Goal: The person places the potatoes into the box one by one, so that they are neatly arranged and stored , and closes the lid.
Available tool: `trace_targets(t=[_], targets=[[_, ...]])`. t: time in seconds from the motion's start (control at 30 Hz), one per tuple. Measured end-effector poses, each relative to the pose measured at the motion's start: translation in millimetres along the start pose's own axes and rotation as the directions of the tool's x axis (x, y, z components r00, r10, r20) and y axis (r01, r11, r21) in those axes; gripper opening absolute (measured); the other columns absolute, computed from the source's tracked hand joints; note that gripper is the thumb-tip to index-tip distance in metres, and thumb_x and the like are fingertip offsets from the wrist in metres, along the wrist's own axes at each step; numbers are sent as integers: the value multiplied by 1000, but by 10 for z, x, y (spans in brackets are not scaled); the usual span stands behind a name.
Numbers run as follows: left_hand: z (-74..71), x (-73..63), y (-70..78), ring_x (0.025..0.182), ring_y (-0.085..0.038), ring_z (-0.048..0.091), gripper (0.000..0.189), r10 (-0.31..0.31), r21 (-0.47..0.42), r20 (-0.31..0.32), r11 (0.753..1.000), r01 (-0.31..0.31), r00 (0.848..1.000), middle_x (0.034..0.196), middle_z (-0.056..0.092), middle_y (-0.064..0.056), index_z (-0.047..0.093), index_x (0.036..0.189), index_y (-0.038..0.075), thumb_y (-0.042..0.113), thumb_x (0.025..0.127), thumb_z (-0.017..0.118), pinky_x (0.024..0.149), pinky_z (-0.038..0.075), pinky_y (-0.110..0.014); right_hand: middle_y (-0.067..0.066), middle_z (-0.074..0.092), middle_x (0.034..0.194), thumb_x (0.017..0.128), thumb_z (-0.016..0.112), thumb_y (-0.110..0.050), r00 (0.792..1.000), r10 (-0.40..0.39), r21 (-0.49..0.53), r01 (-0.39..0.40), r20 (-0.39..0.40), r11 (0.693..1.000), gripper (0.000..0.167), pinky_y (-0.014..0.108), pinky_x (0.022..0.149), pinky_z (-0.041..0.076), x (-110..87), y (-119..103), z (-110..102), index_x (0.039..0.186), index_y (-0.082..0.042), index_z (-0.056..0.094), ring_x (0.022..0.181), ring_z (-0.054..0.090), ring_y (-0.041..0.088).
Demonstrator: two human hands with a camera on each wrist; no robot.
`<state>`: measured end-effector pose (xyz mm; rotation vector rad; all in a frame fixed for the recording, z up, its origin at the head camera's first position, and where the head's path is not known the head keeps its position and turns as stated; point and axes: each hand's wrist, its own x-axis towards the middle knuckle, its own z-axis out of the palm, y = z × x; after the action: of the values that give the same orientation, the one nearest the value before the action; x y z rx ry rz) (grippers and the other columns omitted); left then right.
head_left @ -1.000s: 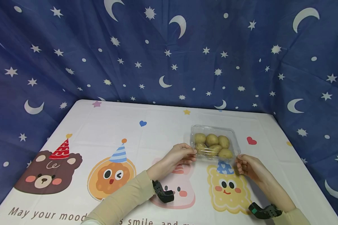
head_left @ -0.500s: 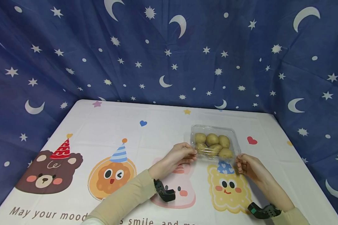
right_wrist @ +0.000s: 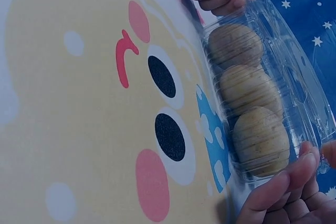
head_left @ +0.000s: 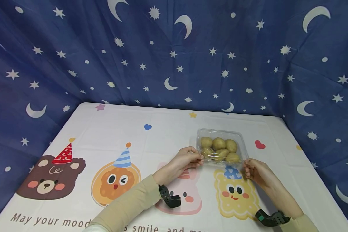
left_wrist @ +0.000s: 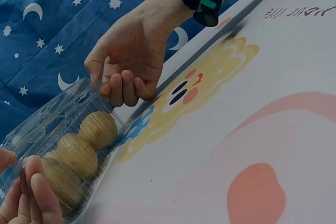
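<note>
A clear plastic clamshell box (head_left: 244, 145) stands on the table at right of centre, with several yellow-brown potatoes (head_left: 218, 143) in it. The left hand (head_left: 188, 158) pinches its near left corner between thumb and fingers. At the near right corner, the right hand (head_left: 258, 172) pinches the rim, its other fingers curled in. The left wrist view shows the box's lid (left_wrist: 52, 116) above the potatoes, and the right hand's thumb and index finger meeting at the edge. In the right wrist view, both hands hold opposite ends of the box's front side, and potatoes show through its ribbed wall.
A white tablecloth (head_left: 174, 138) printed with cartoon faces, hearts and lettering covers the table. Behind it and at both sides hangs a dark blue curtain (head_left: 150, 61) with moons and stars. Each wrist wears a black strap with a camera (head_left: 169, 197).
</note>
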<state>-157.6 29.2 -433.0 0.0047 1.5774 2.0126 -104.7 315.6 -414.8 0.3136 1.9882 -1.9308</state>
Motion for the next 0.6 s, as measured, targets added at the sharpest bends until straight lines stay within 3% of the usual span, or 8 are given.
trace_targets(t=[0.6], targets=[[-18, -27, 6, 68, -7, 64, 6, 19, -1, 22, 1000, -19, 1000, 78, 66, -3, 54, 89, 4, 0, 89, 58, 66, 52, -18, -12, 57, 71, 100, 40, -13, 990, -110, 54, 105, 83, 993, 31, 18, 63, 43, 0, 95, -45, 81, -23, 62, 63, 49, 0]])
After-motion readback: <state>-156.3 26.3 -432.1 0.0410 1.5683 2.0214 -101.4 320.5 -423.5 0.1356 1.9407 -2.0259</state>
